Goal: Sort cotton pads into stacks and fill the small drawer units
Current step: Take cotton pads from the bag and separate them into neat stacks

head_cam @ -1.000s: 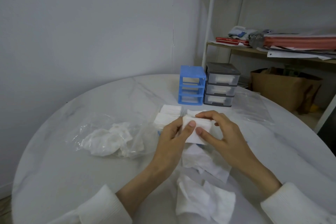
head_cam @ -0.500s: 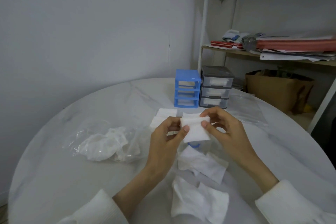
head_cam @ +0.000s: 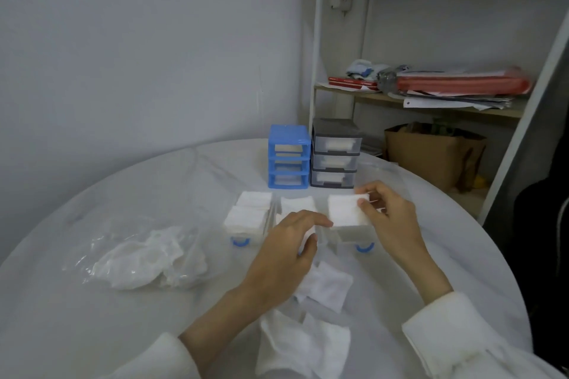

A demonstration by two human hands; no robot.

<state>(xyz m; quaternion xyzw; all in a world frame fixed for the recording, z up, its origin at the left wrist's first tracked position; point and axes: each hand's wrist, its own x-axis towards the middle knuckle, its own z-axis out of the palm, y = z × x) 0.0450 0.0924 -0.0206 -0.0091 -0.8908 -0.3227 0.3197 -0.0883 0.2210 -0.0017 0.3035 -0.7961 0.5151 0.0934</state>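
While sorted pads wait, two drawer units [head_cam: 312,157], two hands.

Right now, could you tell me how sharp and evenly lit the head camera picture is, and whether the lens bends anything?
Head view: dim, soft, bluish light, no hard shadows or glare; wide-angle lens bows the white metal shelf upright and the round white marble table edge; the left hand is slightly motion-blurred; the right hand pinching the white square cotton pad is fairly sharp; the blue plastic drawer unit looks a little soft.
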